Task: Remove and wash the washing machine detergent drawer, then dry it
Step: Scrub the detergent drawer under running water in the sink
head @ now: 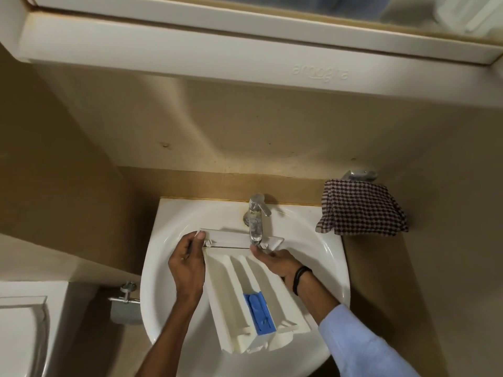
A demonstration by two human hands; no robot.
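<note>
Tap close over drawer front

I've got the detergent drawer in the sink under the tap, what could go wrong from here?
1. The detergent drawer has its front panel right under the faucet spout, so lifting it carelessly could knock the spout.
2. The blue insert might slip out if the drawer tips.
3. Only the left hand plainly grips the drawer; once wet, it could slide down into the sink.
</note>
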